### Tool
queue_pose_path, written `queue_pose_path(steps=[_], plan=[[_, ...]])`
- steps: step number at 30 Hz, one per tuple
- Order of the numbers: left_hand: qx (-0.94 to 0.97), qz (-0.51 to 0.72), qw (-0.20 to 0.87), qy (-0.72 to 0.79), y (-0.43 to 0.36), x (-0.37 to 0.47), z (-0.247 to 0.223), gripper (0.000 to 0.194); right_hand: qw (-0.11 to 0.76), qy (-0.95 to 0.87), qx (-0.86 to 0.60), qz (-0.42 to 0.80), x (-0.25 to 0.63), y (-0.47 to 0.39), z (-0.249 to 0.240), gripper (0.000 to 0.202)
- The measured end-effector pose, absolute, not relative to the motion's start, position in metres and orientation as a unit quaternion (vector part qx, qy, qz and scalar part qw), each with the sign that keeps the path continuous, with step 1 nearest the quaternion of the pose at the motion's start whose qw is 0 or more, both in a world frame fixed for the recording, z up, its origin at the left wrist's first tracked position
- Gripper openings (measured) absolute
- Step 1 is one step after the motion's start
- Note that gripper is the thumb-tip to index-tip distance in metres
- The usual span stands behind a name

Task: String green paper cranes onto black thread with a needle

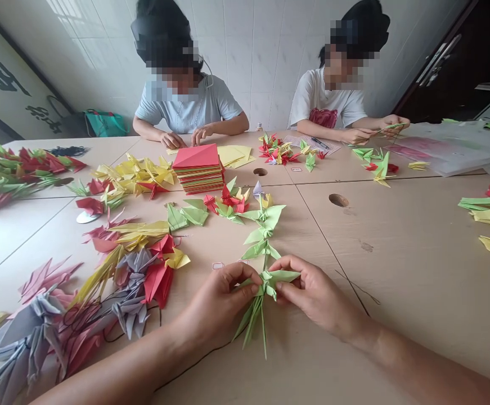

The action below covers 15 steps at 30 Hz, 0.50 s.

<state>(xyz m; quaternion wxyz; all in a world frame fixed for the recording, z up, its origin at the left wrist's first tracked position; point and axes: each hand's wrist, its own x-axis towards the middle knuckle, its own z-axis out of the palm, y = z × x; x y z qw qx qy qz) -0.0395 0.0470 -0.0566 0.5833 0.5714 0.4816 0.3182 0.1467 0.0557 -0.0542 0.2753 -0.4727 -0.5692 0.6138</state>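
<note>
A light green folded paper crane (269, 282) is pinched between my two hands near the middle of the table. My left hand (223, 298) closes thumb and fingers on its left side. On the right, my right hand (308, 287) grips the crane's wing and body with thumb and fingers. Several more green cranes (264, 230) stretch away from it in a line, with a pale purple one (259, 189) near the far end. Long thin green points (255, 320) hang below my fingers toward me. A dark cord (202, 357) runs under my left wrist.
Colored cranes (130, 281) lie heaped at the left. A stack of square paper (198, 169) stands beyond them, near yellow cranes (135, 171). Two people sit across the table (396, 225), handling paper. Folded pieces (489, 205) lie at the right edge. Round holes pierce the tabletop.
</note>
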Motion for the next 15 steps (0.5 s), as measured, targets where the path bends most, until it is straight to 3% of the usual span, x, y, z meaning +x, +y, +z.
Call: queue_pose_path(steps=[8,15], plan=[[0.554,0.331,0.59,0.486,0.0461,-0.0377,-0.0586,0.022,0.228,-0.618,-0.461,0.595,0.1502,0.0583,-0.0581,0.032],[0.544,0.349,0.587,0.488,0.0434,-0.0344,-0.0574,0.028,0.204,-0.605,-0.483,0.599,0.1514,0.0596,-0.0567,0.037]])
